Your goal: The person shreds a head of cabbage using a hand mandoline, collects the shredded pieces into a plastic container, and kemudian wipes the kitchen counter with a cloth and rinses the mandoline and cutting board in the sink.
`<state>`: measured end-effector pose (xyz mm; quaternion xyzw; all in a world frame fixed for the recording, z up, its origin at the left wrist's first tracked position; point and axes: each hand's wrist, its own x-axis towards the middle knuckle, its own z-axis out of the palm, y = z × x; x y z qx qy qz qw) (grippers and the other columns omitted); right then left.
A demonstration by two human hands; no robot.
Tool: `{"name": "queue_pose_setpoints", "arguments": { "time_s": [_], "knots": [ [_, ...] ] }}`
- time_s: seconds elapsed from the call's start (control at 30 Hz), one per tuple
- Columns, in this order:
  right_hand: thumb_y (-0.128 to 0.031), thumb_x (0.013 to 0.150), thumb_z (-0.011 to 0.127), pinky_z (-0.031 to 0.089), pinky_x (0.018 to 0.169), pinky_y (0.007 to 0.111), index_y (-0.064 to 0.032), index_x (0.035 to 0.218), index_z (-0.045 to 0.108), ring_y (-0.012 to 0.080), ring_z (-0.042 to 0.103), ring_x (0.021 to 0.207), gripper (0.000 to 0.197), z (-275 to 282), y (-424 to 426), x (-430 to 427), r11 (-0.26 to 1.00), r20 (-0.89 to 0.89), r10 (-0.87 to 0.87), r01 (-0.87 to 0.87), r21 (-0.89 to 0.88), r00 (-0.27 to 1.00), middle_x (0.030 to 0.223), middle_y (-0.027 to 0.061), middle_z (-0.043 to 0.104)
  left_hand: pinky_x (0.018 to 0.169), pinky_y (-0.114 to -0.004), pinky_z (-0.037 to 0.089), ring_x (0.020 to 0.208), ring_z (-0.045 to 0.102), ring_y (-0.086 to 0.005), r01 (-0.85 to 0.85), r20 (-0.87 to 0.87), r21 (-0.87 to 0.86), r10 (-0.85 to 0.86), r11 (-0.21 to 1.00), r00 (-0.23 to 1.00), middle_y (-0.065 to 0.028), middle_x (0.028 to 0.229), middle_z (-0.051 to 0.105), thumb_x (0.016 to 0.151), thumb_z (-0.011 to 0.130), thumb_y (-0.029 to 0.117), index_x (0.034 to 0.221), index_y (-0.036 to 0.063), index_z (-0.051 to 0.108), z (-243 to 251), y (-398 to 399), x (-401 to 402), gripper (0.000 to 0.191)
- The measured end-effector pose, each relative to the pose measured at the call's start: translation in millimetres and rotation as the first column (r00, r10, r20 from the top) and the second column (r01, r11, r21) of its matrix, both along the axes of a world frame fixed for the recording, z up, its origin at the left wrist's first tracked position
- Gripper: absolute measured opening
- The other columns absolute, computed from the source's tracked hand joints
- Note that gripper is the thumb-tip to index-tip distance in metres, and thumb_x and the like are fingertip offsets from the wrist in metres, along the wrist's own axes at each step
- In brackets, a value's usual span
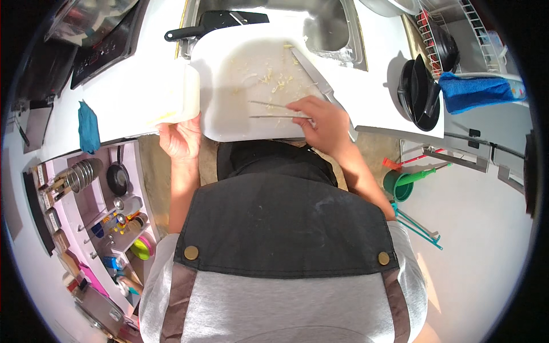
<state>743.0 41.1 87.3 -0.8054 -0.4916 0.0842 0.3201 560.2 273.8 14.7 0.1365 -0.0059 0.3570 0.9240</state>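
My left hand (180,138) grips a white container (191,92) at the left edge of the cutting board; glare hides most of its shape, and a yellow patch shows near its lower edge. My right hand (324,122) holds metal tongs (274,116) by one end. Their two arms are spread apart above the white cutting board (231,124), with nothing visible between the tips. Pale yellowish shreds (279,81) lie scattered on the board. Along its right side rests a knife (311,72), its blade pointing away from me.
Behind the board, a flat black-handled kitchen tool (214,23) lies across the rim of a steel sink (328,36). Black pans (418,94) and a blue cloth (467,92) are at the right. A teal cloth (88,128) hangs over the counter's left front edge, near a cooktop (105,53).
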Motion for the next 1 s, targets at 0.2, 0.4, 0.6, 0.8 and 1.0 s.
{"name": "queue_pose_setpoints", "arguments": {
  "time_s": [0.2,0.4,0.6,0.8,1.0],
  "knots": [
    [-0.014,0.072,0.061,0.047,0.059,0.033,-0.0162,0.092,0.063,0.0245,0.060,0.073,0.020,-28,28,-6,0.975,0.131,-0.221,0.213,0.069,0.967,0.085,0.0017,0.062,0.098,-0.047,0.038,0.118,0.043,-0.0281,0.000,-0.203,0.296,0.062,0.955,0.977,-0.0140,0.127,0.044,0.075,0.068,0.019,0.127,0.0013,0.037,4,22,-9,0.063],
    [-0.014,0.076,0.058,0.045,0.057,0.033,-0.0148,0.089,0.064,0.0234,0.060,0.068,0.014,-34,38,5,0.940,0.124,-0.338,0.342,-0.006,0.933,0.082,0.0039,0.063,0.096,-0.047,0.039,0.113,0.048,-0.0290,0.009,-0.178,0.314,0.049,0.949,0.983,-0.0158,0.123,0.047,0.077,0.066,0.014,0.124,-0.0019,0.038,6,30,-12,0.057],
    [-0.009,0.075,0.061,0.046,0.060,0.028,-0.0132,0.087,0.066,0.0200,0.061,0.067,0.013,-2,37,-1,0.904,-0.001,-0.426,0.425,0.040,0.905,0.082,0.0048,0.064,0.088,-0.046,0.046,0.106,0.053,-0.0296,0.127,-0.446,0.380,0.061,0.916,0.893,-0.0179,0.119,0.050,0.077,0.065,0.011,0.121,-0.0028,0.040,8,38,-10,0.052],
    [-0.005,0.073,0.063,0.046,0.057,0.027,-0.0117,0.089,0.064,0.0178,0.061,0.066,0.017,58,61,-23,0.937,-0.065,-0.235,0.243,0.250,0.970,0.080,0.0030,0.064,0.087,-0.045,0.047,0.106,0.052,-0.0288,0.246,-0.501,0.327,-0.054,0.913,0.864,-0.0160,0.116,0.050,0.076,0.064,0.010,0.124,-0.0007,0.034,-1,20,0,0.058],
    [-0.011,0.072,0.062,0.046,0.055,0.031,-0.0151,0.095,0.062,0.0176,0.061,0.065,0.023,53,25,-15,0.928,0.068,-0.338,0.321,0.189,0.939,0.084,0.0004,0.063,0.088,-0.043,0.047,0.108,0.052,-0.0293,0.155,-0.382,0.242,-0.053,0.958,0.923,-0.0161,0.117,0.050,0.078,0.061,0.011,0.126,-0.0003,0.033,3,7,6,0.057]
  ]
}}
